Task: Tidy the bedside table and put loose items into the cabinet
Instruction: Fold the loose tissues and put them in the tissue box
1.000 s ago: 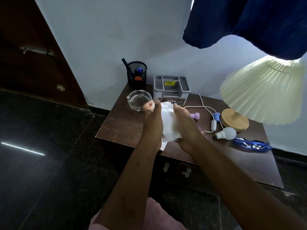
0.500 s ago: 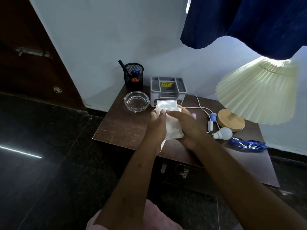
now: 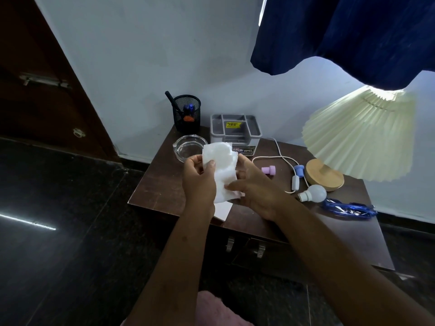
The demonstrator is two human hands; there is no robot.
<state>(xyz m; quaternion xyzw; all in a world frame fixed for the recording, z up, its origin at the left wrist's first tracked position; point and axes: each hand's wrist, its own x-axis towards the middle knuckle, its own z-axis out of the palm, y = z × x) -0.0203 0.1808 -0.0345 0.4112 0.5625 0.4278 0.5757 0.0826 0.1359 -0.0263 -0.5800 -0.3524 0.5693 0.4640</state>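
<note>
Head view. Both my hands are up over the desk (image 3: 160, 196), holding one white tissue (image 3: 222, 170) between them. My left hand (image 3: 199, 182) pinches its left edge, thumb on the front. My right hand (image 3: 254, 191) has its fingers (image 3: 231, 185) pressed on the lower right part, thumb behind. The tissue is crumpled and stands upright, clear of the desk.

Landmark: the grey organiser box (image 3: 235, 131) at the back of the desk. It carries a yellow price sticker, figures too small to read, and a front label reading "OPEL". Just left of it is a glass ashtray (image 3: 188, 148); behind that, a black mesh pen cup (image 3: 187, 112). Right of the box: a white cord (image 3: 276, 151), a pink plug piece (image 3: 269, 171), a bulb (image 3: 314, 193), a blue wrapper (image 3: 348, 208) and a lamp (image 3: 360, 135) with a pleated shade. In front of the box, under my hands, lies a white paper (image 3: 222, 210). Cabinet handles (image 3: 244, 247) show below the desk's front edge.
</note>
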